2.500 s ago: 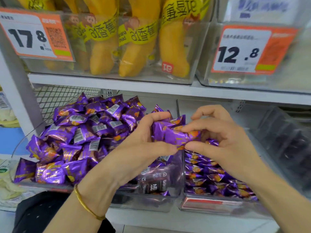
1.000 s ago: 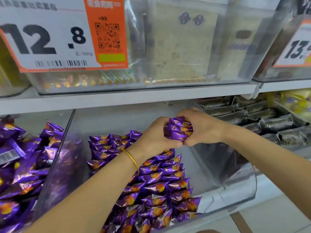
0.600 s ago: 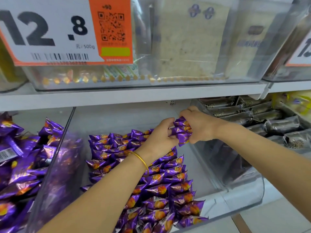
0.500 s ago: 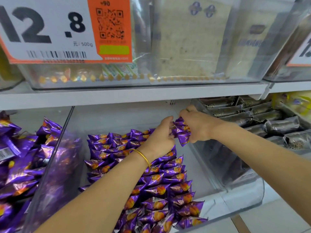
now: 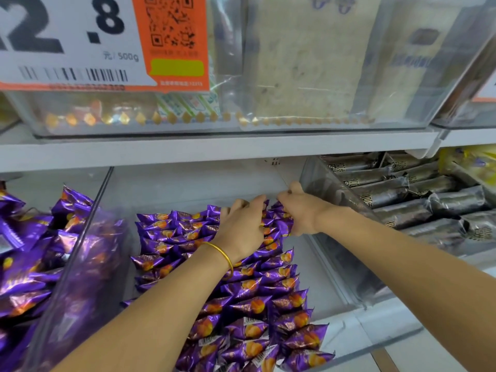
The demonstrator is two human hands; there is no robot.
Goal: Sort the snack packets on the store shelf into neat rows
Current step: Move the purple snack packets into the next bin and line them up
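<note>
Purple snack packets (image 5: pixel 249 288) with an orange picture lie in overlapping rows inside a clear bin (image 5: pixel 346 267) on the lower shelf. Both my hands reach to the back of that bin. My right hand (image 5: pixel 300 210) grips a small stack of purple packets (image 5: pixel 279 220) and sets it down at the far end of the right row. My left hand (image 5: pixel 243 226), with a gold bangle at the wrist, rests its fingers on the packets beside that stack. The stack is mostly hidden between my hands.
A second clear bin (image 5: pixel 80 237) at the left holds a loose heap of the same purple packets (image 5: pixel 24 253). Dark grey packets (image 5: pixel 418 194) fill the bin at the right. Above, a shelf board (image 5: pixel 214 146) carries clear bins and a price tag (image 5: pixel 102 41).
Both hands have moved down and toward the back of the bin, lowering the stack of packets onto the far end of the right row. The camera has come closer.
</note>
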